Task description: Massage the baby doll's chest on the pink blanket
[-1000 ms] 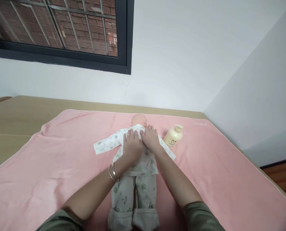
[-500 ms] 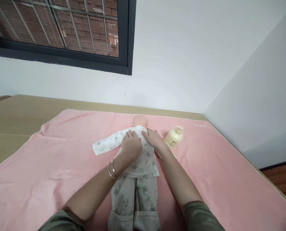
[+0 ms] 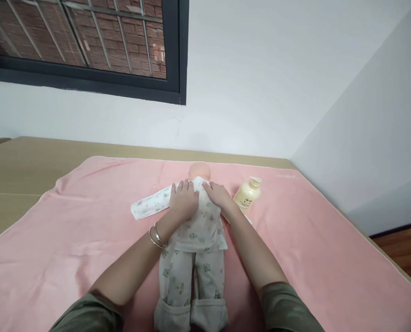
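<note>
- White printed shirt (image 3: 205,221) under both palms, on the doll (image 3: 199,171), which lies on the pink blanket (image 3: 309,240).
- Left hand (image 3: 184,200): open, back up, fingers spread and pointing toward the doll's head, clamped on nothing; bracelets (image 3: 156,236) at the wrist.
- Right hand (image 3: 220,196): open, laid over the shoulder, angled inward, thumb apart near the collar.
- Both forearms reach in from below, converging.
- One sleeve (image 3: 150,205) stretches out beyond the left hand; printed trousers (image 3: 181,281) lie below the shirt.
- Yellow bottle (image 3: 248,193), tilted, beside the right forearm; its dark label print is too small to read.
- Faint white mark (image 3: 288,176) by the blanket's far edge, unreadable.
</note>
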